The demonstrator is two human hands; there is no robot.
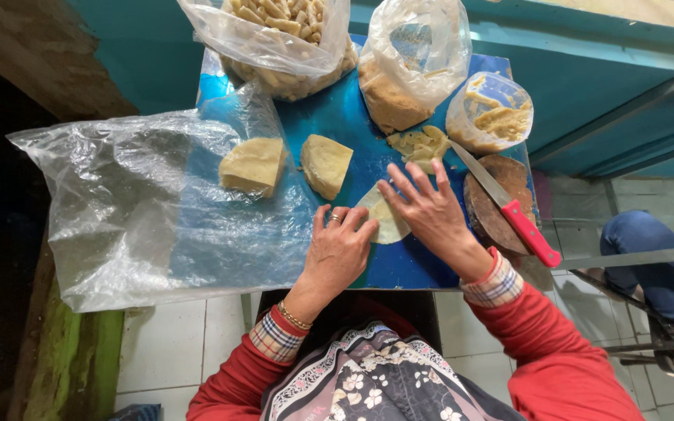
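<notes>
On the table (337,125): I see both hands flat on a thin dough sheet (388,222).
Left hand (339,249): fingers spread, pressing its left edge.
Right hand (431,210): fingers spread, covering its right side.

A thin, pale yellow dough sheet (388,218) lay flat on the blue desk (337,125), partly covered by both hands.

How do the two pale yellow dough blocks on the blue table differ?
The left pale yellow dough block lies on the clear plastic sheet; the right pale yellow dough block lies on the bare blue table. The left looks squarer, the right more wedge-like with a rounded edge. Both are untouched and similar in colour.
</notes>
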